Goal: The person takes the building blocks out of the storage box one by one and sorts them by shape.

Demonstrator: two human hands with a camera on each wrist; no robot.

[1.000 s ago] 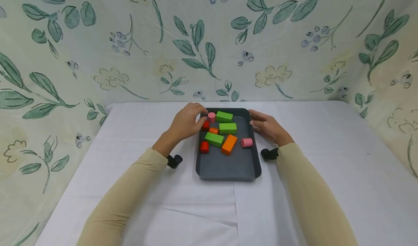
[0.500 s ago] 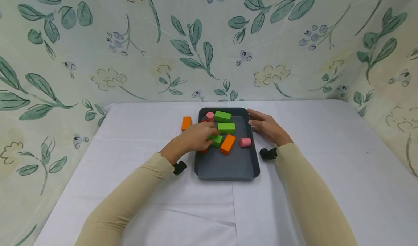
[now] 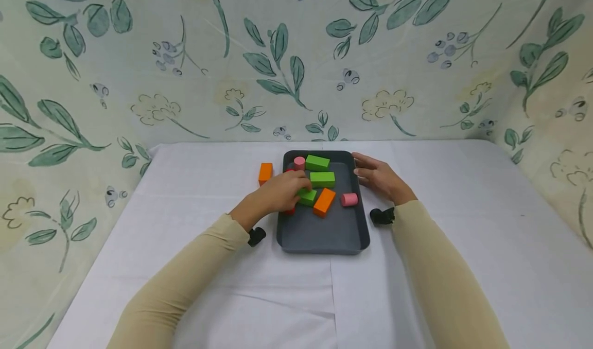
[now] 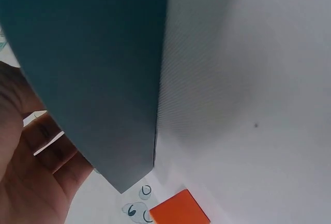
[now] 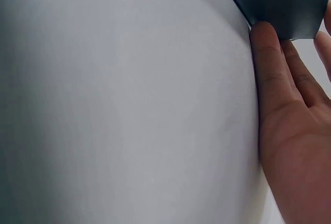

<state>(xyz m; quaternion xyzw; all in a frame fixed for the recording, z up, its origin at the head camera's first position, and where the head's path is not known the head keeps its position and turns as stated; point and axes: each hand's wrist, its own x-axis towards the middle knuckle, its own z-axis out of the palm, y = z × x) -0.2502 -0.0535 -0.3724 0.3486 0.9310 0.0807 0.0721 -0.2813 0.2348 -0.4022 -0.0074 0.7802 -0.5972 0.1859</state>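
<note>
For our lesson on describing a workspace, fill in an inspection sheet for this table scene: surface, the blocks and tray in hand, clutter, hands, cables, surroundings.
Surface: table under a white cloth with fold creases.
Job's things: dark tray holding three green blocks, one mid-tray, an orange block, two pink cylinders, one lying flat, and red pieces partly hidden.
Clutter: small orange block on the cloth left of the tray.
Hands: left hand reaches into the tray over a green block, grip unclear; right hand rests flat at the tray's right edge.
Cables: nothing seen.
Surroundings: floral fabric backdrop.
</note>
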